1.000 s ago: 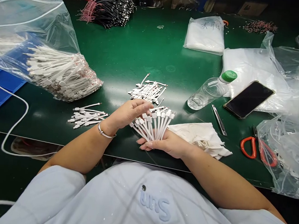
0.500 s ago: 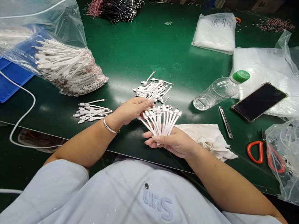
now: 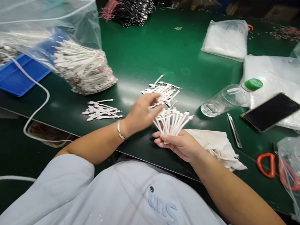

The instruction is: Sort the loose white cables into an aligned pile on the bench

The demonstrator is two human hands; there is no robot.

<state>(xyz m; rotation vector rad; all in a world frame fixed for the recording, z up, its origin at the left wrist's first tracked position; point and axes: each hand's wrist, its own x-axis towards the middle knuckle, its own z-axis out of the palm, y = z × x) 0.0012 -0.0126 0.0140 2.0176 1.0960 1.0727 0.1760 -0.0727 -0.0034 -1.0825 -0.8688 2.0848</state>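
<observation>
The left hand [image 3: 140,117] is reaching half open, its fingers [image 3: 153,99] spread just beside a bundle of short white cables [image 3: 172,123]. The bundle's long axis is standing nearly upright, and the nearer right hand [image 3: 180,146] is gripping its lower end with curled fingers.

Cable pile [image 3: 162,92] ahead of left hand [image 3: 141,115], cloth [image 3: 214,148] beside right hand [image 3: 180,146]

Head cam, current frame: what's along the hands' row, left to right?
Blue plastic tray → plastic bag of white cables → loose pile of short white cables → left hand → right hand holding white cable bundle → white cloth → orange-handled scissors
</observation>
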